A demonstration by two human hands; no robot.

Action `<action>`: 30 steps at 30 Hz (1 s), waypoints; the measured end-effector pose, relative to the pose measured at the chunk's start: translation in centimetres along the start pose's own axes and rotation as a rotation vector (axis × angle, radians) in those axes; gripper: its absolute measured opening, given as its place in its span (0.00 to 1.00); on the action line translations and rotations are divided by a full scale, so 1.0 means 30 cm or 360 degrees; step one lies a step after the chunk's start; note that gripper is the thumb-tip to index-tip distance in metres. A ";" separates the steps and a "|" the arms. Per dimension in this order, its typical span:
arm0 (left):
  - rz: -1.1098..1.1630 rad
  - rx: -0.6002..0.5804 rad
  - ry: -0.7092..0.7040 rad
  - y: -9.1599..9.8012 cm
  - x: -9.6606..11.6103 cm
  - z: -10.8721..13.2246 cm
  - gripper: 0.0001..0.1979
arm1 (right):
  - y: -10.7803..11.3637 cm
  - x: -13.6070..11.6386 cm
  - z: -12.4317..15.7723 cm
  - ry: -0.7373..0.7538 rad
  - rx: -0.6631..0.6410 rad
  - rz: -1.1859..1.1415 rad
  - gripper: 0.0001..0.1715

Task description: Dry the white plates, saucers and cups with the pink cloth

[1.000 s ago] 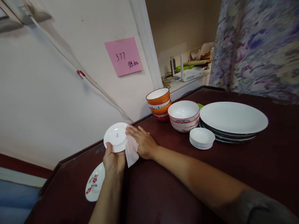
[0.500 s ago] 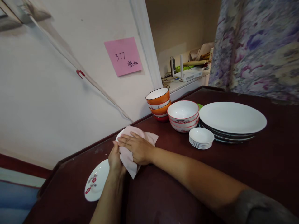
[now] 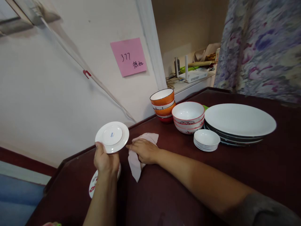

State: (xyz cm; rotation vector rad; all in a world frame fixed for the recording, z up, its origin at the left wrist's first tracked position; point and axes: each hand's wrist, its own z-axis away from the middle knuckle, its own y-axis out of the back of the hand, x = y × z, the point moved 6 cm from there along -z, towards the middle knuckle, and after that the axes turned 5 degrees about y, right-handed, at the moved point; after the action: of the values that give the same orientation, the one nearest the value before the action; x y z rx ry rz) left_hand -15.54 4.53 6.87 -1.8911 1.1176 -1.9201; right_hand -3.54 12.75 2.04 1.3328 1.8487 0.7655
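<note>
A small white plate (image 3: 112, 137) is raised off the table, its underside with a blue mark facing me. My left hand (image 3: 106, 160) grips its lower edge, thumb at the left side. My right hand (image 3: 145, 151) is closed over a pale pink cloth (image 3: 134, 166), whose corners spread out past the fingers. Under my left wrist, a white plate with red flowers (image 3: 93, 185) lies on the table, partly hidden by my forearm.
On the dark red table (image 3: 169, 191) stand orange and white stacked bowls (image 3: 162, 99), red-rimmed bowls (image 3: 188, 122), small white dishes (image 3: 207, 141) and large white plates (image 3: 240, 121). A pink note (image 3: 128, 57) sticks to the wall. A white router (image 3: 194, 76) sits on the ledge behind.
My left hand has moved the small plate up and left, away from the cloth, and its underside now shows. My right hand stays with the cloth, slightly lower.
</note>
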 end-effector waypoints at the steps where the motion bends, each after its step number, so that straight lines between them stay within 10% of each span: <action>1: -0.0014 -0.0021 0.0011 -0.008 -0.001 0.011 0.17 | 0.005 0.002 0.001 -0.0038 0.0024 -0.0016 0.33; 8: -0.0171 -0.0326 0.0042 -0.075 0.000 0.070 0.20 | 0.041 0.038 0.009 -0.0403 0.0129 -0.0032 0.23; 14: -0.0368 -0.0389 -0.0153 -0.102 0.022 0.079 0.23 | -0.057 0.153 0.020 -0.0919 0.0399 -0.1355 0.22; 18: -0.1105 -0.0234 -0.0453 -0.066 0.036 0.072 0.19 | -0.050 0.225 0.034 -0.1204 0.0722 -0.1748 0.15; 24: -0.1971 -0.1229 -0.1445 -0.110 -0.033 0.156 0.18 | 0.033 0.259 0.064 -0.1279 0.1088 -0.1932 0.37; 30: -0.2148 -0.1310 -0.1883 -0.076 -0.083 0.181 0.23 | 0.068 0.267 0.032 -0.1174 0.1139 -0.1577 0.14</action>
State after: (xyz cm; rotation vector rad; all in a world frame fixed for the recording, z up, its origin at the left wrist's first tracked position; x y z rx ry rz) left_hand -9.36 5.74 5.80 -3.8441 0.0572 0.1254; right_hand -3.31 21.04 1.45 0.6919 1.8360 -0.8530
